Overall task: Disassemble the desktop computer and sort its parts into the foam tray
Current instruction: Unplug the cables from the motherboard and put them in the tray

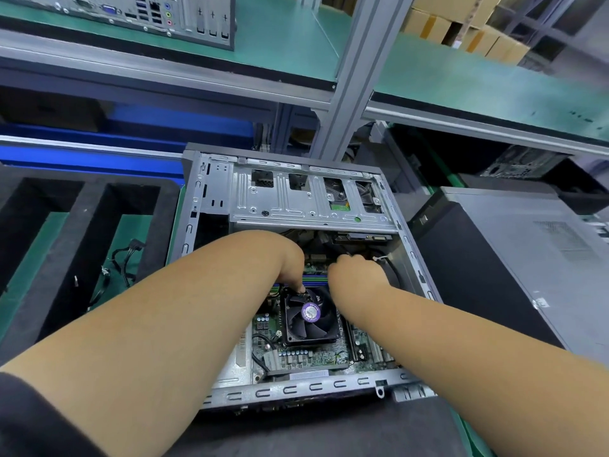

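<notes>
The open desktop case [211, 192] lies on its side in front of me, with its motherboard [309, 357] exposed. A black CPU fan [311, 313] with a purple label sits mid-board. Both hands reach in just above the fan, at the coloured memory slots [316, 278]. My left hand [290, 262] points its fingers down, one fingertip touching the slots' left end by the fan's edge. My right hand [357, 275] is curled at the slots' right end beside a black cable [392, 268]. A green board edge [314, 267] shows between the hands. Their grip is hidden. The black foam tray [85, 206] lies at the left.
Loose black cables [123, 258] lie in one tray compartment. A closed grey computer tower [514, 255] lies to the right of the case. The silver drive cage [306, 199] fills the case's far half. A metal post [356, 77] and shelf stand behind, with another computer [164, 14] on the shelf.
</notes>
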Demonstrator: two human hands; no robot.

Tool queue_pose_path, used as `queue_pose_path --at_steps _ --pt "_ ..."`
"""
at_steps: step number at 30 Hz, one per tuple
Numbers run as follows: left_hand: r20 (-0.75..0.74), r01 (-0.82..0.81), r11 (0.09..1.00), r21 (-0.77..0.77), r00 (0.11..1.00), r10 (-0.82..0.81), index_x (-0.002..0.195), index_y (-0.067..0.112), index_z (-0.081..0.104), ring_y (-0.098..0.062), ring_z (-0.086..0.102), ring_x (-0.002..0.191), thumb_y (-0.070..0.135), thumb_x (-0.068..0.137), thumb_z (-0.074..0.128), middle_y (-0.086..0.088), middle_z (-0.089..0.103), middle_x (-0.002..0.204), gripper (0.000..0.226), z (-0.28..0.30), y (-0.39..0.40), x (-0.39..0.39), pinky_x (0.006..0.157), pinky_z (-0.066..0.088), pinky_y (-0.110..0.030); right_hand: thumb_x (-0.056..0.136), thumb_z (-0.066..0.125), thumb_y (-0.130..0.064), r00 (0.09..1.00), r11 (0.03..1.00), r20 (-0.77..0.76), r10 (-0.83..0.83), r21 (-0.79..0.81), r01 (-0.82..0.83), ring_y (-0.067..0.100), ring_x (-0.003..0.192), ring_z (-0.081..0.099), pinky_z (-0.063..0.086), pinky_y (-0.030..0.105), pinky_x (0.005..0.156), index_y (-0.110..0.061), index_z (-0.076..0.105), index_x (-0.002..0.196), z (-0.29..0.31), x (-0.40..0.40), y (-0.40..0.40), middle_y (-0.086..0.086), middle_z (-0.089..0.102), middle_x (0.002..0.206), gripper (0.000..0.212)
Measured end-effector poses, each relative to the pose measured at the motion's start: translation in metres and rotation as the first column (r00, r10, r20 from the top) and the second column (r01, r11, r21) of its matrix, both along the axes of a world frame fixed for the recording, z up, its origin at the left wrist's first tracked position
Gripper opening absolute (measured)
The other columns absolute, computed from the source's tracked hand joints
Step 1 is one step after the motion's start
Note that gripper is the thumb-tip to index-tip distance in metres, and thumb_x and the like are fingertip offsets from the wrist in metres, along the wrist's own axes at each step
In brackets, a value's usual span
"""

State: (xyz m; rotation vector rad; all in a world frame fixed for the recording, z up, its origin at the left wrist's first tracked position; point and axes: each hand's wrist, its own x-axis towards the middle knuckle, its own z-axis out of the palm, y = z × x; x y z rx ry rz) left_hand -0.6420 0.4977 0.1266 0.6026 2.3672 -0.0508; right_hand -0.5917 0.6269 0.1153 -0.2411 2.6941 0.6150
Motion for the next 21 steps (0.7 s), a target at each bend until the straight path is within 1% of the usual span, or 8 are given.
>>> queue_pose_path --at_steps 4,7,9,11,14,17,18,21 --pt "-0.024 -0.061 0.997 0.045 0.998 0.062 0.146 0.005 0.028 -0.029 0.052 0.118 0.043 0.088 0.065 -0.011 0.049 0.138 0.078 0.002 -0.002 0.002 0.085 0.041 -0.034 0.088 0.058 -0.019 0.972 0.972 0.025 -0.235 0.029 0.235 0.032 0.119 0.039 0.038 0.037 0.077 -0.014 0.049 0.135 0.011 0.007 0.003 0.013 0.029 0.133 0.048" --pt "-0.010 -0.107 0.990 0.087 0.994 0.108 0.147 0.006 0.019 -0.031 0.051 0.119 0.044 0.086 0.068 -0.013 0.044 0.141 0.087 0.003 -0.003 0.001 0.084 0.041 -0.035 0.088 0.057 -0.017 0.957 0.960 0.070 -0.281 0.039 0.278 0.031 0.120 0.039 0.042 0.036 0.084 -0.010 0.050 0.134 0.013 0.008 0.005 0.013 0.027 0.135 0.046" --pt "0.024 -0.136 0.983 0.123 0.991 0.134 0.149 0.008 0.011 -0.032 0.049 0.121 0.047 0.085 0.067 -0.014 0.041 0.144 0.094 0.002 -0.004 0.000 0.090 0.042 -0.036 0.090 0.053 -0.014 0.971 0.981 0.149 -0.189 -0.016 0.193 0.029 0.114 0.046 0.045 0.036 0.084 -0.006 0.054 0.128 0.012 0.007 0.004 0.016 0.041 0.133 0.039" --pt "0.039 -0.132 0.979 0.153 0.991 0.128 0.150 0.012 0.003 -0.032 0.049 0.121 0.047 0.084 0.067 -0.016 0.041 0.144 0.098 0.002 -0.004 0.000 0.094 0.043 -0.038 0.092 0.049 -0.010 0.986 0.991 0.162 -0.036 -0.122 0.057 0.026 0.091 0.049 0.041 0.028 0.067 -0.004 0.061 0.114 0.010 0.007 0.001 0.016 0.056 0.120 0.025" --pt "0.056 -0.061 0.987 0.148 0.997 0.054 0.153 0.026 -0.007 -0.031 0.051 0.118 0.036 0.090 0.061 -0.017 0.039 0.146 0.093 0.003 -0.002 0.000 0.094 0.044 -0.035 0.091 0.045 -0.005 0.979 0.962 0.089 0.186 -0.221 -0.162 0.027 0.099 0.047 0.035 0.031 0.072 -0.004 0.064 0.101 0.006 0.009 -0.007 0.015 0.061 0.109 0.021" --pt "0.081 -0.011 0.985 0.170 0.997 -0.003 0.153 0.035 0.009 -0.025 0.052 0.087 0.018 0.096 0.045 -0.017 0.044 0.141 0.069 0.009 0.000 0.000 0.066 0.039 -0.027 0.089 0.045 -0.002 0.979 0.930 0.030 0.204 -0.318 -0.184 0.029 0.104 0.051 0.041 0.036 0.084 -0.003 0.059 0.109 0.003 0.008 -0.006 0.017 0.057 0.112 0.025" --pt "0.072 -0.015 0.983 0.182 0.997 0.002 0.152 0.033 0.019 -0.022 0.051 0.085 0.015 0.097 0.041 -0.016 0.047 0.139 0.062 0.011 0.000 -0.001 0.066 0.037 -0.026 0.088 0.044 -0.001 0.984 0.924 0.021 0.176 -0.349 -0.158 0.031 0.103 0.052 0.041 0.036 0.081 -0.003 0.057 0.113 0.003 0.008 -0.003 0.018 0.056 0.113 0.028" --pt "0.022 -0.035 0.986 0.163 0.999 0.032 0.143 0.017 0.042 -0.025 0.051 0.110 0.019 0.101 0.035 -0.013 0.049 0.140 0.043 0.014 -0.001 0.000 0.086 0.036 -0.027 0.087 0.044 0.001 0.998 0.916 0.017 0.062 -0.399 -0.050 0.033 0.097 0.052 0.036 0.033 0.071 -0.003 0.049 0.118 0.000 0.012 0.001 0.019 0.049 0.114 0.032"
